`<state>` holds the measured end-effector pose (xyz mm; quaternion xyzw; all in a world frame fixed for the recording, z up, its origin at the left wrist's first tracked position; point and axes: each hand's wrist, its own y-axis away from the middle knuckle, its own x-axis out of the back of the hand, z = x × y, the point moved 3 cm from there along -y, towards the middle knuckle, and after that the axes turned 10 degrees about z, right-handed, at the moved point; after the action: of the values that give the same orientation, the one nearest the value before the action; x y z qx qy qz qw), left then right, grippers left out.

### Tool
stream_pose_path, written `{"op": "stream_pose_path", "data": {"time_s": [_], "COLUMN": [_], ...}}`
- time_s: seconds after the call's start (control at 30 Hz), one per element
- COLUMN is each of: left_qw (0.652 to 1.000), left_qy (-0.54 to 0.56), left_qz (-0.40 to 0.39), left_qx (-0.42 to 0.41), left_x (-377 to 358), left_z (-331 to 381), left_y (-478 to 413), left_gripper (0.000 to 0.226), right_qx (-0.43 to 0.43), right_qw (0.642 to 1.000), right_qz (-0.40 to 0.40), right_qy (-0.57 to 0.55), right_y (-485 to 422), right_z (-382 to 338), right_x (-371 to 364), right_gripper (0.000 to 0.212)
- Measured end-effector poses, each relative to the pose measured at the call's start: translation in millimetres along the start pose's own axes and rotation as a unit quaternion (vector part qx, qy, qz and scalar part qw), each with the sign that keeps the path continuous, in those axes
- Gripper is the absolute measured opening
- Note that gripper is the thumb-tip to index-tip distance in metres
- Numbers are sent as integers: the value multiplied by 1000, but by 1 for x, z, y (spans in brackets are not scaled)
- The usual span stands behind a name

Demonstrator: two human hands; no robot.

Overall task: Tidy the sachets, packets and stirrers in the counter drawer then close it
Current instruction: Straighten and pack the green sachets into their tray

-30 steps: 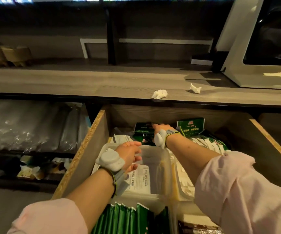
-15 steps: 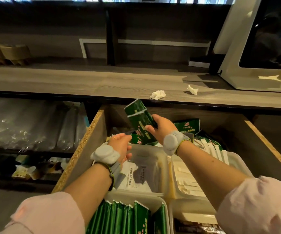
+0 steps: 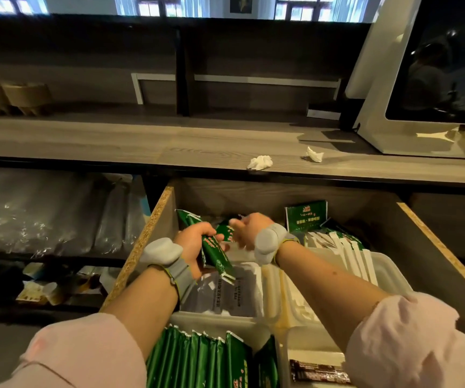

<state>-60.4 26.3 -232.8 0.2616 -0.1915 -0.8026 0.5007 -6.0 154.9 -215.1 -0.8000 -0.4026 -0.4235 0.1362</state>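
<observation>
Green sachets (image 3: 214, 253): now in the left hand (image 3: 195, 242), fingers wrapped round the bundle, held slanted just above the clear tub (image 3: 211, 317) mid-drawer. Half a sec ago the right hand (image 3: 250, 228) had them lifted off the back of the drawer (image 3: 144, 236), so they've been passed across. Right hand is beside the bundle's top end and motion-blurred; can't tell if it's pinching a sachet or just letting go.

Means: strays from the back are gathered. Prob next is squaring them up and slotting them w/ the row of green sachets (image 3: 197, 359) in the front tub.

Around: white wrapped stirrers (image 3: 357, 256) lean in the right tub, and a green box (image 3: 306, 217) stands at the back wall. Drawer is wide open, so closing is some way off.

On the surface (image 3: 113, 144) above lie two crumpled tissues (image 3: 259, 163).
</observation>
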Motion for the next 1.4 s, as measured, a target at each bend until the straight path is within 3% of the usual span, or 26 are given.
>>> {"op": "stream_pose_path", "data": {"time_s": [0.1,0.17,0.27,0.4,0.57,0.7,0.8,0.9,0.93,1.07,1.13,1.2,1.3,1.4], "left_qw": [997,994,994,995,994,993,992,995,996,996,997,999,999,999], "left_qy": [-40,-59,-69,-61,-56,-54,-26,4,8,0,-13,-19,-29,-40], "left_qz": [67,84,84,75,78,90,85,61,44,-79,-71,-30,-22,-37], "left_qx": [-21,-24,-27,-40,-48,-54,-84,-79,-73,-29,-32,-31,-22,-5], "left_x": [8,10,12,11,11,14,15,13,11,-5,-10,-10,-12,-14], "left_z": [1,1,1,1,0,3,9,8,8,1,-5,-9,-15,-17], "left_y": [-7,-9,-11,-13,-13,-15,-15,-21,-19,-2,-1,-1,-4,-3], "left_gripper": [12,15,20,39,30,26,44,94,93,54,29,11,14,23], "right_qx": [-6,-22,-61,-72,-34,14,29,-24,-48,7,50,88,63,-5], "right_qw": [993,985,988,987,988,995,979,947,940,978,986,994,961,938], "right_qz": [34,3,-21,-3,31,83,153,80,39,-62,-25,56,92,64], "right_qy": [117,171,143,147,145,51,-129,-310,-337,-199,-156,-17,255,342], "right_y": [-36,-57,-71,-68,-65,-57,-41,-14,-5,19,15,-1,-26,-38], "right_z": [18,33,40,31,31,24,13,4,1,2,10,25,60,81], "right_x": [6,-7,-21,-19,-18,-13,4,10,8,-2,4,22,48,59], "right_gripper": [27,36,56,49,50,35,25,26,25,16,13,15,27,35]}}
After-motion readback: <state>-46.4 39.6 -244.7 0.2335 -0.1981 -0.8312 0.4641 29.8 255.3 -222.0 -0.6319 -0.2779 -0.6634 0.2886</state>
